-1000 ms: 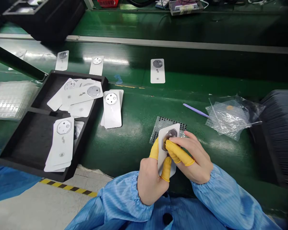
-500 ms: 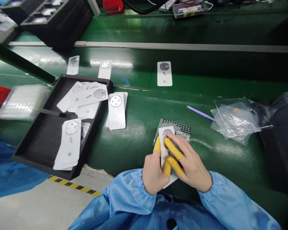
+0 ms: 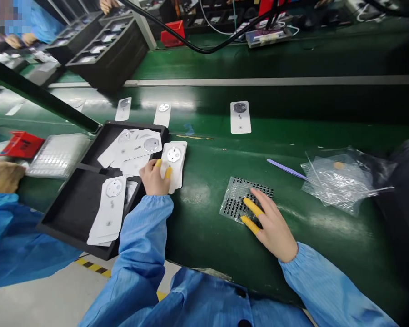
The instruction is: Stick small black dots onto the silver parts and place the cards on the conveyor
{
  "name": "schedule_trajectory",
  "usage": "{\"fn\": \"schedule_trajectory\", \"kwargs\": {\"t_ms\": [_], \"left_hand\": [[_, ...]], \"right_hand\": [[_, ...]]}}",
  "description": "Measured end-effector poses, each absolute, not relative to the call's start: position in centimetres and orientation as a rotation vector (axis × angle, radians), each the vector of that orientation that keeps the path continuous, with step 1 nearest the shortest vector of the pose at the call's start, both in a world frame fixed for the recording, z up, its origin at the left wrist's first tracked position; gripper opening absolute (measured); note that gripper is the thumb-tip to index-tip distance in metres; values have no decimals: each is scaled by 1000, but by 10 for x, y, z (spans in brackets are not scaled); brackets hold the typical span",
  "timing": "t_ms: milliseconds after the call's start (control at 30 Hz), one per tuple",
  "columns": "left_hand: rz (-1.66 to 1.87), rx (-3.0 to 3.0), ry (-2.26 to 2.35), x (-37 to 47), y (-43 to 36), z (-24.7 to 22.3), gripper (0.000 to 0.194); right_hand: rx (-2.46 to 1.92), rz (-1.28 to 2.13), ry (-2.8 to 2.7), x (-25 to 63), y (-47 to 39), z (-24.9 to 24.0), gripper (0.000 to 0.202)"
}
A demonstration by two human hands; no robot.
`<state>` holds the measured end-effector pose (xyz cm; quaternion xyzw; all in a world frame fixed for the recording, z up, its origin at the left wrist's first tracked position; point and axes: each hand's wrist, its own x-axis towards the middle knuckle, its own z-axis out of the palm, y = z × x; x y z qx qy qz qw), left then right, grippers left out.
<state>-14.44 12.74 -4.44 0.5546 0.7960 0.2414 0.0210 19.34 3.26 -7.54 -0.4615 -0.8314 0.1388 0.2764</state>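
Note:
My left hand [image 3: 156, 178], with yellow finger cots on thumb and finger, grips the left edge of a white phone back cover [image 3: 173, 171] with a round silver camera plate. That cover lies on a small stack beside the black tray [image 3: 64, 206]; some fingertips are hidden. Over a clear sheet with rows of small black dots [image 3: 232, 204], my right hand [image 3: 269, 222] is open, fingers spread and holding nothing. Two of its fingers wear yellow cots. Whether its fingertips touch the sheet, I cannot tell.
More covers [image 3: 109, 211] lie in the tray. Single covers [image 3: 241, 122] stand out along the bench's far side. Purple tweezers [image 3: 288, 169] and crumpled clear bags [image 3: 344, 181] are at right. At far left are another person's hand [image 3: 5, 176], a red bin [image 3: 22, 144] and clear trays [image 3: 57, 155].
My left hand has moved left from in front of me to the cover stack. The cover between my hands is gone from there, exposing the dotted sheet. My right hand's fingers have spread.

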Motion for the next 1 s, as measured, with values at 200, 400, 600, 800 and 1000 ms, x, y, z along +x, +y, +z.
{"fn": "schedule_trajectory", "kwargs": {"t_ms": [200,400,600,800,1000], "left_hand": [[1022,1654,2146,-87,83,-46,26],[975,972,1460,2,32,-49,74],[1009,638,1242,17,34,-49,95],[1011,760,1372,23,23,-53,77],[960,965,1451,26,15,-71,46]], "right_hand": [[-1235,367,-2191,193,30,-86,29],[-1113,434,-2065,200,32,-82,40],[-1079,464,-2084,206,34,-59,39],[-1079,477,-2043,195,35,-50,25],[-1062,466,-2081,187,36,-75,25]]}}
